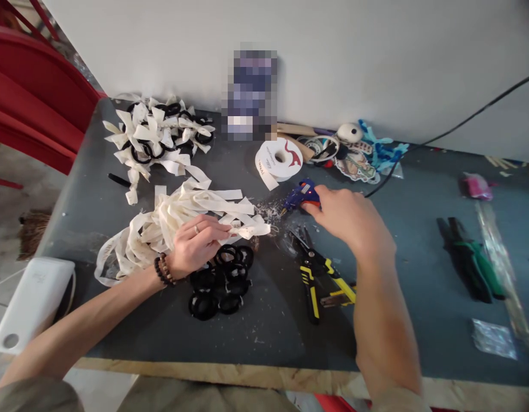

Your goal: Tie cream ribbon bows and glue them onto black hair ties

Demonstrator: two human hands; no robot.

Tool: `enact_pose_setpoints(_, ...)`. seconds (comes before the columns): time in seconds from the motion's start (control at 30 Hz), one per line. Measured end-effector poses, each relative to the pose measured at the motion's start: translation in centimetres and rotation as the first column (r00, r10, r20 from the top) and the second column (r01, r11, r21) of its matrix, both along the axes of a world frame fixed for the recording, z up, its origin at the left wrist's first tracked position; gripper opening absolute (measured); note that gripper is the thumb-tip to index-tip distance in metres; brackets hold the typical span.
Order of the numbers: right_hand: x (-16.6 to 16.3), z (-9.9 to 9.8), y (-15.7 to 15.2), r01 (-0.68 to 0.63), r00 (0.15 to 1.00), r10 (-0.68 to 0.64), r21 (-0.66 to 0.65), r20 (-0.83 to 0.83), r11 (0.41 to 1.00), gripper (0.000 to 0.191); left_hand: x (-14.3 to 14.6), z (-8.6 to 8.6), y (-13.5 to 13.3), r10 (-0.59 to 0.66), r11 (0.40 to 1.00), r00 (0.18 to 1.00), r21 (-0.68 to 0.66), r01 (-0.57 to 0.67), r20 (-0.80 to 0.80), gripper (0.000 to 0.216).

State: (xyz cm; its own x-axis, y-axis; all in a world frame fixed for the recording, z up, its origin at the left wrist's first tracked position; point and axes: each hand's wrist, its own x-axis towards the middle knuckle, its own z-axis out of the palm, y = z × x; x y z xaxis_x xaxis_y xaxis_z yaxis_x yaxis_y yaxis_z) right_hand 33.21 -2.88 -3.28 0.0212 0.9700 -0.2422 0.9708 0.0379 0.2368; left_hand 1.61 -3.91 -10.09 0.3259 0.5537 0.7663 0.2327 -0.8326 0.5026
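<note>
My left hand [199, 243] is closed, pinching a cream ribbon bow [251, 228] over the pile of loose ribbon strips [174, 209]. Black hair ties [223, 280] lie in a group just below that hand. My right hand [343, 214] is wrapped round a blue hot glue gun [302, 194], its nozzle pointing down and left toward a patch of dried glue scraps [270, 212]. The nozzle is apart from the bow. Between my arms rest pliers with black-and-yellow handles [315, 274], jaws spread. Behind the glue gun stands a ribbon spool [279, 159].
Finished bows on black ties [161, 134] are heaped at the back left. A white power bank [32, 303] sits at the left edge. Green-handled pliers [470, 257] and a clear packet [493, 337] lie right. A black cable [453, 117] runs to the glue gun.
</note>
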Motion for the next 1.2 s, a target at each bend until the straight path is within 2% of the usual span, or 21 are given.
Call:
enact_pose_setpoints(0.1,-0.2,-0.5,0.1,0.018,0.999,-0.019,-0.035,-0.029,0.999,0.043,0.0,0.1,0.0,0.015,1.000,1.000,-0.002,-0.015,-0.002,0.020)
enact_pose_setpoints(0.17,-0.3,-0.4,-0.2,-0.012,0.999,0.012,0.015,-0.049,1.000,0.043,0.1,0.1,0.0,0.036,0.999,0.999,-0.001,-0.036,0.006,0.019)
enact_pose_setpoints(0.27,-0.5,1.3,-1.1,-0.053,0.996,0.065,0.180,-0.064,0.982,0.042,0.2,0.0,0.0,0.061,0.998,0.998,-0.001,-0.061,0.008,0.018)
enact_pose_setpoints(0.3,-0.6,2.2,-1.5,-0.049,0.994,0.066,0.178,-0.087,0.983,0.039,0.2,0.0,0.0,0.065,0.998,0.998,-0.004,-0.064,0.009,0.018)
enact_pose_setpoints(0.4,-0.8,4.8,-2.9,-0.106,0.932,0.101,0.003,-0.349,0.994,0.029,0.2,-0.2,0.0,0.087,0.996,0.996,-0.034,-0.086,0.027,0.018)
enact_pose_setpoints(0.43,-1.0,5.3,-3.3,-0.196,0.877,0.135,-0.088,-0.461,0.977,0.027,0.2,-0.3,0.0,0.097,0.994,0.995,-0.047,-0.095,0.034,0.018)
enact_pose_setpoints(0.5,-2.0,5.8,-3.9,-0.388,0.763,0.195,-0.195,-0.616,0.901,0.023,0.2,-0.3,0.0,0.112,0.992,0.993,-0.064,-0.109,0.042,0.018)
enact_pose_setpoints(0.57,-3.6,5.4,-4.1,-0.516,0.701,0.261,-0.219,-0.663,0.828,0.018,0.2,-0.3,0.0,0.115,0.992,0.992,-0.063,-0.113,0.045,0.020)
enact_pose_setpoints(0.6,-4.6,4.9,-4.1,-0.540,0.698,0.301,-0.202,-0.649,0.817,0.017,0.2,-0.3,0.0,0.113,0.992,0.992,-0.058,-0.110,0.047,0.020)
enact_pose_setpoints(0.7,-7.4,3.3,-4.0,-0.540,0.757,0.417,-0.123,-0.503,0.832,0.014,0.2,-0.3,0.1,0.108,0.993,0.993,-0.049,-0.105,0.055,0.022)
enact_pose_setpoints(0.8,-9.0,1.8,-4.1,-0.592,0.735,0.508,-0.060,-0.449,0.804,0.015,0.3,-0.4,0.1,0.115,0.993,0.992,-0.049,-0.112,0.059,0.022)
enact_pose_setpoints(0.97,-9.8,0.7,-4.3,-0.694,0.605,0.616,0.045,-0.504,0.718,0.030,0.4,-0.5,0.0,0.120,0.990,0.989,-0.081,-0.113,0.086,0.022)
enact_pose_setpoints(1.2,-9.9,0.3,-4.0,-0.688,0.617,0.648,0.093,-0.447,0.720,0.028,0.4,-0.5,0.0,0.125,0.990,0.989,-0.075,-0.119,0.083,0.022)
